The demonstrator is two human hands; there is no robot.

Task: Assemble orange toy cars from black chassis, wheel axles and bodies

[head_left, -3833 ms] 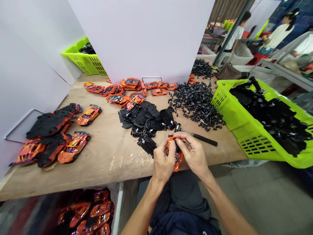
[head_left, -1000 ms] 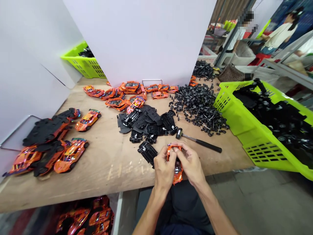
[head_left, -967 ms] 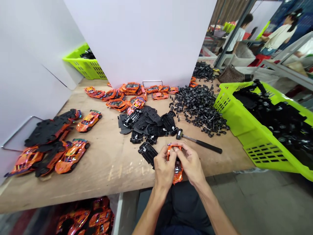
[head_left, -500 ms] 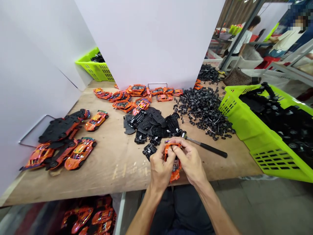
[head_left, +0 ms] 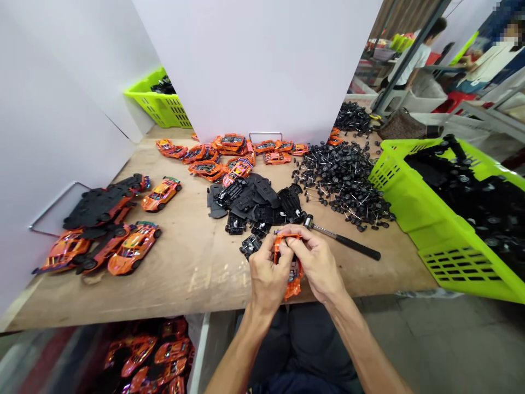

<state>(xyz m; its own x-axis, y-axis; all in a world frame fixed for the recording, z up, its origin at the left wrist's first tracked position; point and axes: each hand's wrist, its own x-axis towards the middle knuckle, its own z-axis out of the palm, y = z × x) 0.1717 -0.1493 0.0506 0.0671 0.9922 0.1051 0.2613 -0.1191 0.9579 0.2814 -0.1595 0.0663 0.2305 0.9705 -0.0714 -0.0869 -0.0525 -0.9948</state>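
Note:
Between my hands, at the front edge of the table, is an orange toy car body [head_left: 293, 284], its hollow inside facing up. My left hand [head_left: 268, 271] grips its left side, thumb pressed inside. On the other side my right hand [head_left: 320, 265] is closed round it, its thumb also pushing in near the far end. My fingers hide part of the shell. A hammer [head_left: 342, 238] with a black handle lies just right of my right hand. Beyond my hands is a heap of black car chassis [head_left: 254, 200], some with small parts fitted.
Wheel axles [head_left: 344, 178] are piled at the right, beside a green basket [head_left: 406, 219] of black chassis. Orange shells [head_left: 209, 169] lie at the back; assembled toy cars [head_left: 133, 249] sit left. A white panel [head_left: 254, 65] stands behind. Below the table are more orange bodies [head_left: 139, 350]. Two people are in the background.
Both hands keep nearly the same grip on the orange car body, thumbs still inside it. The view has shifted slightly; nothing on the table has visibly been moved.

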